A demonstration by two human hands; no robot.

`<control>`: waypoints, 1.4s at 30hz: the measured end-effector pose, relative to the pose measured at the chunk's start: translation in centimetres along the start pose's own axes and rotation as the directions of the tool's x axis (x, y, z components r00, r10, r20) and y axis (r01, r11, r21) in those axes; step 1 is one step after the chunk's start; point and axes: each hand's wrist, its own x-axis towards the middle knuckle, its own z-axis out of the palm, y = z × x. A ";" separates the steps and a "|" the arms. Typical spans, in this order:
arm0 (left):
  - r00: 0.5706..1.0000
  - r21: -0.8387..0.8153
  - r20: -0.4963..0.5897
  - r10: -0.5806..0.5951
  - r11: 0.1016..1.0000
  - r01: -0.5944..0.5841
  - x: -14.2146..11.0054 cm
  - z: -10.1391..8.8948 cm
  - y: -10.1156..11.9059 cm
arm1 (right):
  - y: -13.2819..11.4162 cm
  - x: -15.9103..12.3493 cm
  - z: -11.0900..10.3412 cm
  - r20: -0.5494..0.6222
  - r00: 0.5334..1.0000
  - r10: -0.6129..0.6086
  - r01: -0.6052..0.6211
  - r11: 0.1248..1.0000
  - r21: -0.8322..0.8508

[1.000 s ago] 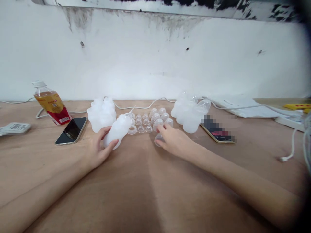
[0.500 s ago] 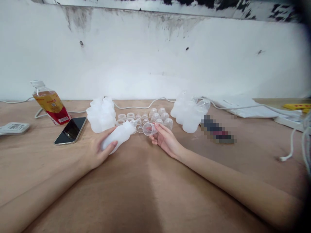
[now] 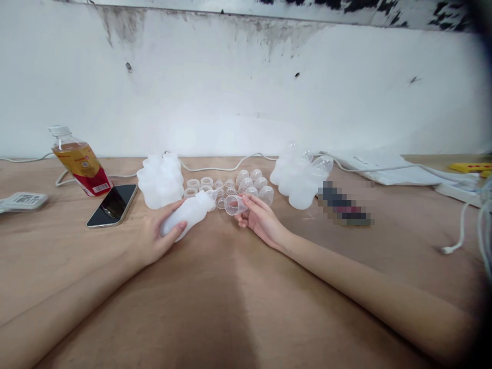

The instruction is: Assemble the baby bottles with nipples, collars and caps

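Observation:
My left hand is closed around a white squeeze bottle that lies tilted, its thin nozzle pointing right. My right hand pinches a small clear cap, its open end facing the nozzle tip, a short gap apart. Behind them, several clear caps and small white rings lie in rows on the wooden table. A cluster of white bottles stands to the left of the caps, another bottle cluster to the right.
A drink bottle with a red label leans at far left beside a black phone. A second phone lies right of the bottles. White cables, papers and a white wall line the back.
My right hand picked a clear cap off the table and brought it up to the nozzle. My left hand tipped the bottle lower, towards the cap.

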 end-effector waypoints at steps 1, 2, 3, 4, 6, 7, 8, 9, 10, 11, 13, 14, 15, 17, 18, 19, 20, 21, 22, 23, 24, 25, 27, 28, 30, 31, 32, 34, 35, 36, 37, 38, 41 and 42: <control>1.000 -0.009 0.006 0.004 1.000 -0.004 0.0 0.0 0.1 | -0.1 0.0 0.0 0.005 1.000 -0.006 0.006 1.000 0.009; 1.000 -0.014 0.014 0.009 1.000 -0.008 0.0 0.1 0.1 | -0.1 -0.1 0.1 0.012 1.000 -0.012 0.012 1.000 0.016; 1.000 -0.013 0.025 0.017 1.000 -0.016 0.0 0.1 0.1 | -0.1 -0.1 0.1 0.024 1.000 -0.018 0.018 1.000 0.018; 0.999 -0.008 0.038 0.031 1.000 -0.031 0.0 0.1 0.2 | -0.2 -0.2 0.2 0.041 0.999 -0.024 0.024 1.000 0.016; 0.996 0.019 0.070 0.060 0.998 -0.062 0.0 0.0 0.3 | -0.1 -0.3 0.3 0.079 0.996 -0.038 0.038 0.999 0.002; 0.993 0.041 0.094 0.066 0.997 -0.070 0.1 -0.1 0.4 | -0.1 -0.3 0.4 0.096 0.994 -0.048 0.049 0.999 -0.007; 0.990 0.068 0.124 0.067 0.995 -0.076 0.1 -0.2 0.5 | 0.0 -0.3 0.5 0.110 0.992 -0.058 0.060 0.998 -0.017; 0.985 0.095 0.158 0.063 0.992 -0.079 0.2 -0.3 0.7 | 0.0 -0.3 0.5 0.117 0.991 -0.070 0.074 0.997 -0.028; 0.980 0.119 0.189 0.056 0.990 -0.079 0.2 -0.5 0.9 | 0.1 -0.3 0.5 0.118 0.989 -0.084 0.090 0.995 -0.044; 0.975 0.138 0.215 0.047 0.987 -0.078 0.3 -0.6 1.1 | 0.2 -0.3 0.5 0.116 0.989 -0.097 0.105 0.992 -0.067; 0.970 0.152 0.240 0.043 0.985 -0.081 0.3 -0.7 1.4 | 0.3 -0.3 0.5 0.111 0.987 -0.117 0.130 0.983 -0.126; 0.970 0.154 0.240 0.041 0.985 -0.080 0.3 -0.7 1.5 | 0.3 -0.4 0.5 0.112 0.986 -0.125 0.142 0.977 -0.159; 0.970 0.154 0.238 0.040 0.985 -0.078 0.3 -0.7 1.5 | 0.4 -0.4 0.4 0.118 0.984 -0.131 0.152 0.970 -0.191; 0.971 0.149 0.235 0.051 0.985 -0.088 0.3 -0.6 1.4 | 0.4 -0.4 0.4 0.137 0.981 -0.140 0.170 0.957 -0.237; 0.970 0.145 0.234 0.062 0.985 -0.098 0.2 -0.5 1.3 | 0.4 -0.4 0.4 0.148 0.978 -0.144 0.178 0.952 -0.251; 0.969 0.142 0.234 0.076 0.984 -0.112 0.2 -0.5 1.3 | 0.4 -0.4 0.4 0.158 0.977 -0.145 0.183 0.948 -0.259; 0.968 0.142 0.232 0.090 0.982 -0.126 0.2 -0.4 1.2 | 0.4 -0.4 0.4 0.167 0.976 -0.143 0.184 0.948 -0.261; 0.967 0.146 0.231 0.104 0.979 -0.140 0.2 -0.3 1.2 | 0.4 -0.4 0.5 0.171 0.975 -0.141 0.183 0.949 -0.258; 0.967 0.153 0.227 0.114 0.977 -0.151 0.1 -0.3 1.2 | 0.3 -0.4 0.5 0.172 0.975 -0.138 0.179 0.950 -0.254; 0.968 0.160 0.219 0.123 0.974 -0.160 0.1 -0.3 1.2 | 0.3 -0.4 0.6 0.169 0.977 -0.134 0.174 0.952 -0.252; 0.969 0.163 0.208 0.132 0.972 -0.168 0.1 -0.2 1.2 | 0.2 -0.4 0.7 0.164 0.978 -0.129 0.167 0.953 -0.251; 0.970 0.162 0.196 0.143 0.971 -0.176 0.0 -0.2 1.2 | 0.1 -0.4 0.8 0.157 0.980 -0.122 0.159 0.954 -0.254; 0.969 0.143 0.182 0.169 0.970 -0.196 0.0 -0.1 1.1 | 0.0 -0.4 0.8 0.153 0.982 -0.106 0.146 0.951 -0.274; 0.967 0.130 0.180 0.180 0.970 -0.205 -0.1 0.0 1.0 | 0.0 -0.5 0.9 0.154 0.983 -0.099 0.141 0.947 -0.289; 0.962 0.115 0.186 0.198 0.968 -0.222 -0.1 0.1 1.0 | -0.1 -0.6 0.9 0.155 0.983 -0.095 0.141 0.939 -0.315; 0.961 0.116 0.184 0.205 0.967 -0.228 -0.2 0.2 0.9 | -0.1 -0.6 0.9 0.156 0.983 -0.099 0.145 0.935 -0.325; 0.961 0.122 0.181 0.211 0.964 -0.235 -0.2 0.3 0.9 | -0.2 -0.6 0.9 0.157 0.982 -0.102 0.150 0.932 -0.331; 0.957 0.134 0.184 0.223 0.959 -0.249 -0.2 0.4 0.8 | -0.2 -0.6 0.9 0.164 0.981 -0.105 0.156 0.927 -0.340; 0.954 0.137 0.191 0.229 0.957 -0.257 -0.2 0.4 0.7 | -0.2 -0.6 0.9 0.169 0.980 -0.107 0.160 0.925 -0.344; 0.952 0.140 0.197 0.234 0.954 -0.264 -0.3 0.5 0.6 | -0.2 -0.6 0.9 0.175 0.979 -0.107 0.164 0.923 -0.349; 0.950 0.143 0.200 0.239 0.952 -0.270 -0.3 0.5 0.5 | -0.2 -0.6 0.9 0.182 0.977 -0.108 0.168 0.920 -0.354; 0.949 0.149 0.198 0.245 0.949 -0.277 -0.3 0.5 0.4 | -0.2 -0.6 0.9 0.190 0.976 -0.110 0.173 0.916 -0.361; 0.947 0.167 0.195 0.256 0.942 -0.290 -0.5 0.6 0.1 | -0.1 -0.6 0.9 0.220 0.969 -0.116 0.193 0.906 -0.376; 0.944 0.165 0.205 0.258 0.942 -0.293 -0.5 0.6 0.0 | 0.0 -0.6 0.9 0.230 0.966 -0.117 0.199 0.905 -0.375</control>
